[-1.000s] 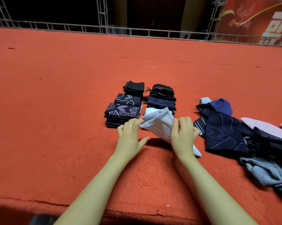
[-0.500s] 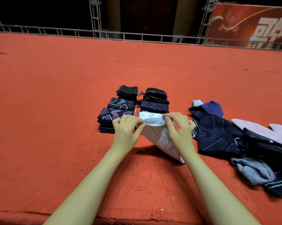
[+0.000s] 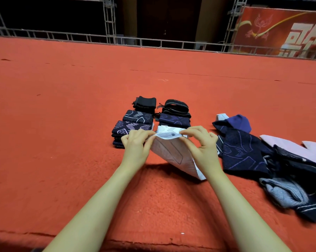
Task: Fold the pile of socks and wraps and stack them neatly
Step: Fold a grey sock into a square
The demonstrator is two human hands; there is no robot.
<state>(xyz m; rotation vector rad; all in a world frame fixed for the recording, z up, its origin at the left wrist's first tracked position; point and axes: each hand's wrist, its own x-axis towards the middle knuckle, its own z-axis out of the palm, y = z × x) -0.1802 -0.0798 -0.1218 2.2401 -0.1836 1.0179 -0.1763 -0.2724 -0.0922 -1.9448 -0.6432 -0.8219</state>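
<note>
A: What are the hands doing?

B: Both grip one white patterned sock (image 3: pixel 173 153). The left hand (image 3: pixel 135 145) has its fingers curled round the sock's top edge at the 9 o'clock end; the right hand (image 3: pixel 201 142) pinches the same edge at the 3 o'clock end. The sock hangs from that edge and slants down toward 5 o'clock, its lower corner close to the red carpeted surface (image 3: pixel 62 106).

A: And the folded ones?

B: Just past the hands, toward 12 o'clock, two rows. The left row (image 3: pixel 133 120) has dark patterned folded socks with a black piece at the far end. The right row (image 3: pixel 173 115) has a white folded piece nearest, then a navy one, then black wraps.

A: The rest?

B: At 3 o'clock lies the unfolded pile (image 3: pixel 273 160): navy, purple, pink and grey-striped pieces, overlapping. A metal railing (image 3: pixel 135 40) and a red banner (image 3: pixel 281 31) stand at the far edge.
</note>
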